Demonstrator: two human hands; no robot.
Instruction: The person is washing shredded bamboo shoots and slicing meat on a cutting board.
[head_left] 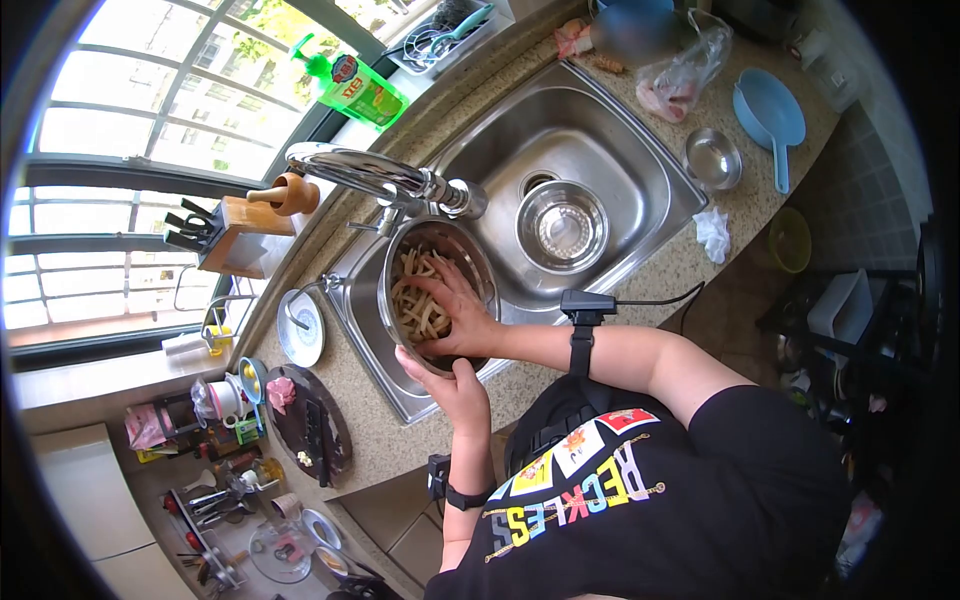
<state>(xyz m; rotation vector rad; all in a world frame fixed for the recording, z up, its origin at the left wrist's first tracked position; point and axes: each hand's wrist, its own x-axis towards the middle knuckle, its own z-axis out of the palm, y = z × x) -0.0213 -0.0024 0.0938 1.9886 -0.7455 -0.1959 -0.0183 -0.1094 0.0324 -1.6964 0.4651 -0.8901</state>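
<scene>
A round metal bowl (484, 275) is tilted at the near end of the sink, beside the tap. Inside it lie many pale, stick-shaped cut strips (418, 312) that look like potato. My right hand (462, 315) reaches into the bowl, its fingers spread over the strips. The bowl's near rim is gripped by my left hand (455, 390), with the fingers on the outside. Part of the strips is hidden under my right hand. In the sink basin (640, 190) sits a second, smaller metal bowl (562, 227) near the drain.
A chrome tap (370, 170) arches beside the bowl. A dark cutting board (330, 415) bears a knife (316, 445) and raw meat (281, 394). On the counter's other side are a blue strainer (770, 108), a small metal bowl (713, 158), a plastic bag (690, 75) and crumpled tissue (712, 235).
</scene>
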